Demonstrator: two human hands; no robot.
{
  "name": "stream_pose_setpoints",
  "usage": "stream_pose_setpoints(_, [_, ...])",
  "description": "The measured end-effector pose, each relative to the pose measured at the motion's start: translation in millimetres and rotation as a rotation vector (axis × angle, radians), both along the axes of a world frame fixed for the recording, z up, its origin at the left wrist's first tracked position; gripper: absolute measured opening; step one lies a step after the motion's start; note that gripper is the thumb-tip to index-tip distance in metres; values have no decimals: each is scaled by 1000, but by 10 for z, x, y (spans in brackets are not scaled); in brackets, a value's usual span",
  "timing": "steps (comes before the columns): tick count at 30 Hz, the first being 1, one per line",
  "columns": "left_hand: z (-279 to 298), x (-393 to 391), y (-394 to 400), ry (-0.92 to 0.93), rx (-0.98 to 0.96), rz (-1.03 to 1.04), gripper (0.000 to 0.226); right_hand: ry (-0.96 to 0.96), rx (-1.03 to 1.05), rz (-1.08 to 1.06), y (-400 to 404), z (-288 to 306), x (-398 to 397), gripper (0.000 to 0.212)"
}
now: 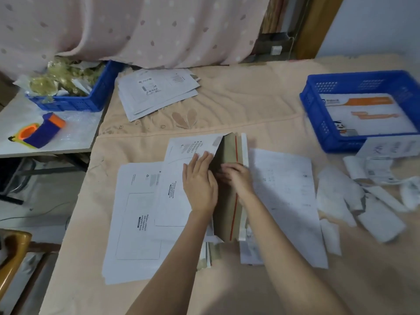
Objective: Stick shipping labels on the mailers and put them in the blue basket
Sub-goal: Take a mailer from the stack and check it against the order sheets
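Note:
A white mailer (pixel 179 176) lies in front of me on the peach cloth, its brown flap (pixel 228 201) with a red strip folded open to the right. My left hand (pixel 200 180) presses flat on the mailer beside the fold. My right hand (pixel 236 178) rests on the flap with fingers curled; what they pinch I cannot tell. Another white mailer (pixel 134 223) lies partly under it to the left. The blue basket (pixel 318 123) at the right holds a white and orange mailer (pixel 368 112).
A stack of mailers (pixel 154 92) lies at the back. Another blue basket (pixel 100 92) of clutter and a blue-orange tape dispenser (pixel 43 133) sit on the side table at left. White paper sheets (pixel 286 201) and torn backing scraps (pixel 368 201) lie to the right.

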State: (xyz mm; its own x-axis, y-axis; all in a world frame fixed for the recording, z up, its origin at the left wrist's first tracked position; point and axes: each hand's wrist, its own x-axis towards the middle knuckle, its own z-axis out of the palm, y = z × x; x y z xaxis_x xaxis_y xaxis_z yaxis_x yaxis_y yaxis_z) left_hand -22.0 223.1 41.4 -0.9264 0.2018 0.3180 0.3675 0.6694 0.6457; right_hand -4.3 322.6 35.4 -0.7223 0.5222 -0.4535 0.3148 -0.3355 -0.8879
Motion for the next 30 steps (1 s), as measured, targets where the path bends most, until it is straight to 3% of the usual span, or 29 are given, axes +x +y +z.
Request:
stream_pose_setpoints(2, [22, 35, 90, -14, 12, -19, 54, 15, 39, -260, 243, 87, 159, 14])
stream_pose_setpoints(5, [28, 102, 190, -38, 10, -54, 49, -238, 340, -459, 599, -28, 442, 18])
stream_pose_setpoints(9, [-46, 197, 240, -68, -30, -115, 47, -732, 560, -419, 882, -255, 912, 40])
stream_pose_setpoints(12, [-121, 246, 262, -80, -68, -139, 46, -917, 642, -329, 896, -404, 1189, 57])
stream_pose_setpoints(17, [-183, 299, 304, -83, -116, -179, 47, -924, 768, -281, 859, -525, 1366, 78])
stream_pose_setpoints(21, [-182, 308, 315, -103, -121, -187, 46, -898, 907, -349, 889, -468, 1346, 54])
stream_pose_setpoints(26, [-160, 307, 329, -138, -125, -212, 47, -779, 793, -425, 1014, -306, 1313, 36])
stream_pose_setpoints(30, [-172, 310, 340, -176, -142, -235, 50, -630, 706, -486, 1027, -128, 1228, 43])
